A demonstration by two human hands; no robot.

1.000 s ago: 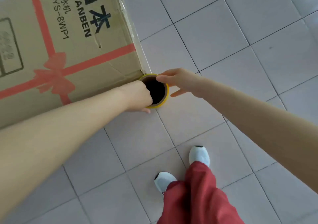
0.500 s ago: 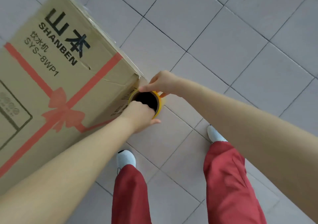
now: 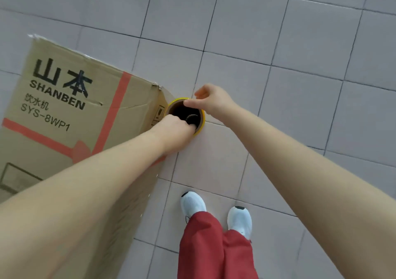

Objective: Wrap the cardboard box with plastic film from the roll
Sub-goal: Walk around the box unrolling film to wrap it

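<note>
A tall cardboard box (image 3: 70, 111) printed with SHANBEN and a red ribbon stands on the floor at the left. Thin film glints along its edges. The film roll (image 3: 201, 118), a brown tube with a yellow rim seen end-on, is held upright right against the box's near corner. My left hand (image 3: 177, 128) grips the near rim, fingers curled into the tube's hollow. My right hand (image 3: 210, 101) pinches the far rim between thumb and fingers. The roll's lower part is hidden below my hands.
Grey floor tiles (image 3: 278, 43) spread all around the box. My two white shoes (image 3: 192, 203) and red trousers (image 3: 216, 248) are on the tiles just right of the box's near face.
I have walked round the box corner with the roll held against it; the box now lies further left and lower in view. Both hands have kept their hold on the roll's rim.
</note>
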